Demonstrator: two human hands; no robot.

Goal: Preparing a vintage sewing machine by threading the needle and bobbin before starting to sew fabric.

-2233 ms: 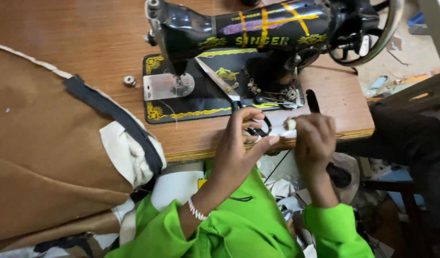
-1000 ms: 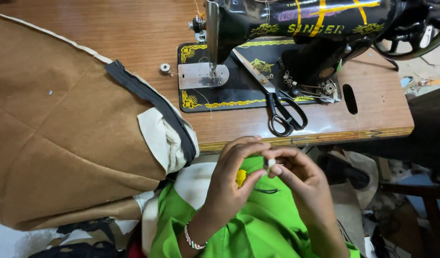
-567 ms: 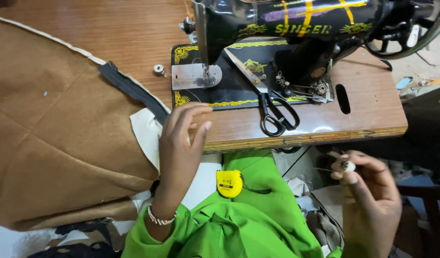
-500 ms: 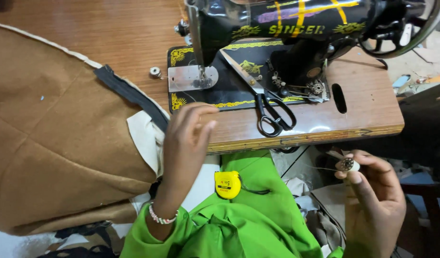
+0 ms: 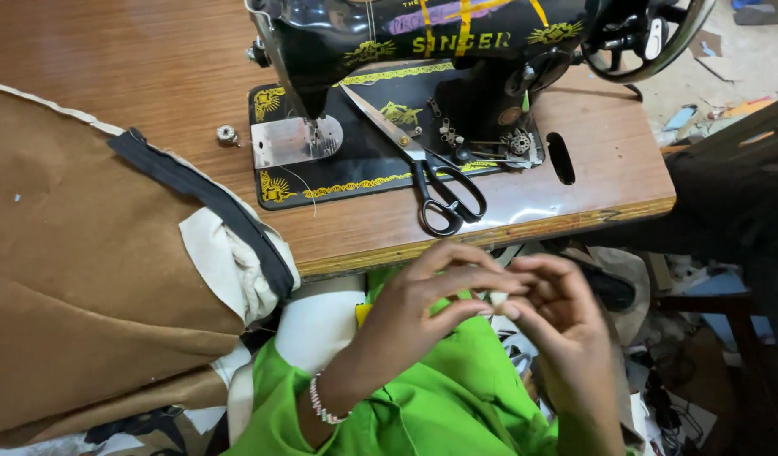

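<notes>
My left hand and my right hand meet in front of my lap, below the table edge. Between their fingertips sits a small white object, likely a thread spool, pinched from both sides. A bead bracelet circles my left wrist. Green clothing covers my lap. Black-handled scissors lie on the base of the black sewing machine just beyond my hands.
Brown fabric with a black strip and cream lining hangs over the left of the wooden table. A small metal bobbin lies beside the needle plate. Scraps and clutter cover the floor at right.
My left hand has come off the brown fabric's edge and my right hand has swung in from the right; both now meet on the small white object.
</notes>
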